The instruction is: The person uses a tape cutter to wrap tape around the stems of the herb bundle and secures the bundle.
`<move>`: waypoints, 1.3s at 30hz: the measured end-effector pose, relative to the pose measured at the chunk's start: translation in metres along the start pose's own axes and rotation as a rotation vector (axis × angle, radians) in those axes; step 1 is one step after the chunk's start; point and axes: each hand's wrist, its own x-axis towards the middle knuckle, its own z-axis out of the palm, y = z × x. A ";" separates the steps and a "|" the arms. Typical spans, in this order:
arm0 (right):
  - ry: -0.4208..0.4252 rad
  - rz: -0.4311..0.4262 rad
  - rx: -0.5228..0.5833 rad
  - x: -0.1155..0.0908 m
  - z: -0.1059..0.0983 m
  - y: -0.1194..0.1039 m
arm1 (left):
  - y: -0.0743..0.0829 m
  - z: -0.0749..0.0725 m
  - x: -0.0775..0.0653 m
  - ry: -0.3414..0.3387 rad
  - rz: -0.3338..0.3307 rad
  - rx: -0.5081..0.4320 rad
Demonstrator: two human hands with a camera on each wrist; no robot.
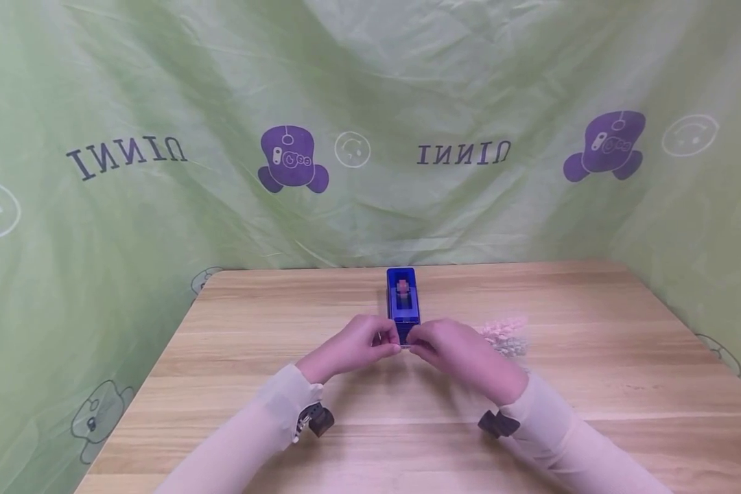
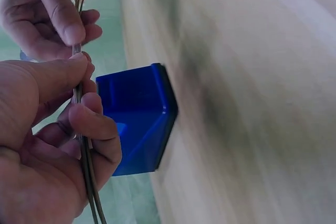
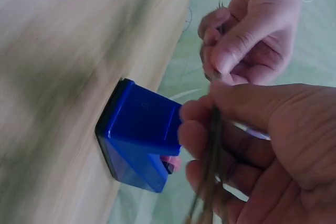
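Observation:
A thin bunch of dried flowers, with fluffy pink and pale heads [image 1: 503,336], is held by both hands in front of a blue tape dispenser [image 1: 403,302]. My left hand [image 1: 367,343] pinches the stems [image 2: 86,166] between thumb and curled fingers, their lower ends running down past the palm. Close beside it, my right hand [image 1: 453,350] pinches the same stems nearer the heads. In the left wrist view a narrow clear strip [image 2: 77,48], looking like tape, shows on the stems between the two thumbs. Fingertips hide most of the strip.
The dispenser stands on a wood-grain table [image 1: 253,322] near its back edge, with a pinkish roll core [image 1: 403,285] inside. A green printed curtain [image 1: 370,206] hangs behind and along both sides. Dark wrist straps [image 1: 315,420] sit on both sleeves.

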 end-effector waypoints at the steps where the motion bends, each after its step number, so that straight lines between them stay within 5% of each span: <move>1: -0.013 0.014 -0.007 -0.001 0.000 0.000 | -0.001 0.001 -0.001 -0.006 -0.010 -0.006; 12: -0.060 -0.039 -0.092 -0.023 0.006 0.003 | -0.005 0.018 -0.017 -0.079 -0.041 -0.028; 23: -0.029 -0.141 -0.182 -0.032 0.032 0.007 | -0.010 0.036 -0.025 -0.136 -0.043 0.081; 39: -0.014 -0.122 -0.265 -0.034 0.038 0.008 | -0.008 0.038 -0.026 -0.122 -0.046 0.130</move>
